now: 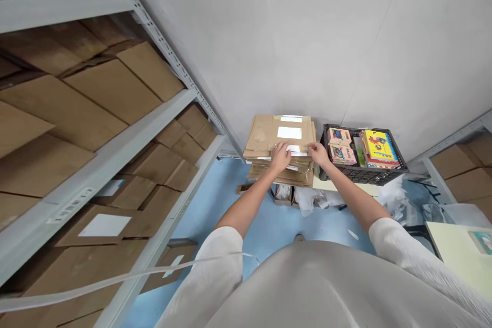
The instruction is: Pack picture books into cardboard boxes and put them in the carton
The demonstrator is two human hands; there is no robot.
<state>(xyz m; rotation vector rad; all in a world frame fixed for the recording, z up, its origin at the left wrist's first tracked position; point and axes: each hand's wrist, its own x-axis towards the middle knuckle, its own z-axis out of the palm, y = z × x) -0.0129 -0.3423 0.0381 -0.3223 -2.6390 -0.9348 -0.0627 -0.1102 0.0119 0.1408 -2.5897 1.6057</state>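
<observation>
A tall stack of flat cardboard pieces [265,130] stands against the wall, several with white labels, such as the upper label [289,132]. My left hand [281,157] is at the front edge of the stack, its fingers bent over a cardboard piece. My right hand [319,154] is at the same edge further right, thumb and fingers closed on the piece near its corner. Between the hands lies a shiny white label [295,149]. Right of my right hand stands a black plastic crate [374,176] holding pink boxes [341,154] and a yellow picture book [378,144].
At left, a grey metal shelf [154,113] is packed with cardboard boxes [111,89]. Small open boxes with clear plastic bags [305,199] sit beneath the stack. A pale table [455,253] is at lower right. More boxes [463,164] fill a shelf at far right.
</observation>
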